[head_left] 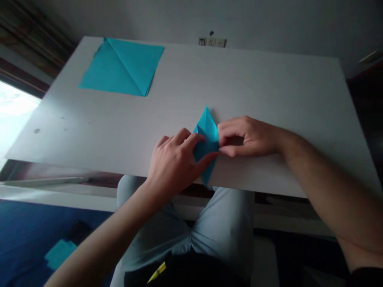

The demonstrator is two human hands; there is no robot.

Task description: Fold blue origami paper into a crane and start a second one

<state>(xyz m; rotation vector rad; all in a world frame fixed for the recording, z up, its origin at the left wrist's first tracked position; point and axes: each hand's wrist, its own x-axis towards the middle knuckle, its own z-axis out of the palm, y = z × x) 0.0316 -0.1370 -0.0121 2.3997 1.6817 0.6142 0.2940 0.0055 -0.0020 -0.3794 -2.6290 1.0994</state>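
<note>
A small folded blue paper piece point(207, 129), diamond-shaped with a pointed top, lies near the front edge of the white table point(254, 87). My left hand point(175, 163) covers its lower left part, thumb and fingers pressed on the paper. My right hand point(245, 136) pinches the paper's right edge with curled fingers. The lower tip of the paper pokes out below my left thumb at the table's edge.
A large blue paper square point(122, 67) with a diagonal crease lies at the table's far left corner. A wall socket point(212, 42) sits behind the table. More blue paper point(60, 253) lies on the blue floor at the lower left. My knees are under the table.
</note>
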